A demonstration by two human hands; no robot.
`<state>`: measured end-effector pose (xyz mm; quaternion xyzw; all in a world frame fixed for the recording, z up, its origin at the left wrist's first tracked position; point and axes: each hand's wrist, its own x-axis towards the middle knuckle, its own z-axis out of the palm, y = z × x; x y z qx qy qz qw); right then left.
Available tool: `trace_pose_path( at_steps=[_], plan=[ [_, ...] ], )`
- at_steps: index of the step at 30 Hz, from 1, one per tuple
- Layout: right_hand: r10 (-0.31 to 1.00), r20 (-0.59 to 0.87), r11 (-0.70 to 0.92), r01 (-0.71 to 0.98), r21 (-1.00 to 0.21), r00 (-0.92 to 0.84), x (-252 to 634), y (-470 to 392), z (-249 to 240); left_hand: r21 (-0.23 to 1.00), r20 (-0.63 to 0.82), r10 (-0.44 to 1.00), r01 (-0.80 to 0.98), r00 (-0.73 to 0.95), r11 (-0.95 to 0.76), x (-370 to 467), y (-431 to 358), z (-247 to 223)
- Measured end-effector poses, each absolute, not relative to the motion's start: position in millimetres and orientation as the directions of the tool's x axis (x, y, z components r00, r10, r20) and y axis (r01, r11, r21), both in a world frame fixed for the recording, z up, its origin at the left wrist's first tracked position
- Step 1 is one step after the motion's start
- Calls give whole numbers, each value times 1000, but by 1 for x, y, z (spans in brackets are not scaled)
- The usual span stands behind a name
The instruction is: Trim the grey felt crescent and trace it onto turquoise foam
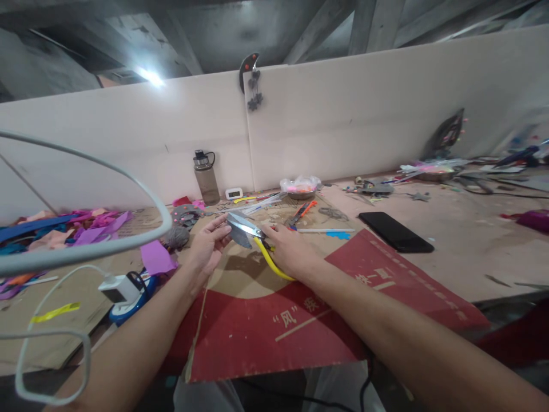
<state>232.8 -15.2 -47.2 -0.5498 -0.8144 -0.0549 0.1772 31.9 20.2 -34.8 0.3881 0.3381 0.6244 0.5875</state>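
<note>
My right hand [286,247] is closed round the yellow handles of a pair of scissors [274,264], whose metal blades point left. A small grey piece of felt-like material [243,238] lies against the blades. The fingers of my left hand [214,239] pinch that grey piece at its left edge, close to the blade tips. Both hands are above a red and brown cardboard sheet [240,337] at the table's front. Part of the yellow handles is hidden by my right fingers.
A black phone [395,232] lies to the right. Orange-handled scissors [302,214], a bowl with plastic-wrapped bits [300,187] and a bottle [206,178] are at the back. Coloured scraps [94,226] heap at left, near a white charger [119,289]. A pale cable [141,234] loops in the left foreground.
</note>
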Motion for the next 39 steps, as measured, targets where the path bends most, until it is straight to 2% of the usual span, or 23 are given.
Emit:
trace_pose_path(
  at_steps=[6, 14, 16, 19, 21, 23, 26, 32, 39],
  plan=[
    [873, 343, 397, 914, -84, -348, 233, -13, -47, 878, 30, 999, -477, -45, -48, 31, 20, -33],
    [873, 353, 373, 927, -39, -336, 231, -17, -43, 884, 21, 999, -467, -38, -36, 28, 21, -31],
    [882, 348, 361, 930, -69, -317, 231, -17, -43, 887, 17, 999, -461, -44, -35, 28, 22, -33],
    [896, 337, 366, 911, -191, -290, 232, -15, -45, 892, 24, 998, -450, -52, -45, 27, 24, -35],
    [894, 364, 371, 889, -268, -263, 234, -13, -45, 897, 32, 998, -439, -46, -49, 26, 25, -37],
    [881, 418, 361, 886, -292, -221, 235, -12, -45, 898, 37, 998, -437, -50, -55, 26, 26, -37],
    [869, 457, 336, 905, -260, -191, 236, -12, -44, 890, 39, 996, -450, -83, -73, 25, 27, -36],
    [864, 416, 374, 915, -151, -284, 235, -16, -46, 890, 74, 995, -446, -65, -95, 25, 24, -32],
    [880, 374, 337, 940, -55, -294, 232, -18, -44, 883, 45, 997, -463, -65, -70, 26, 23, -31]
  ],
)
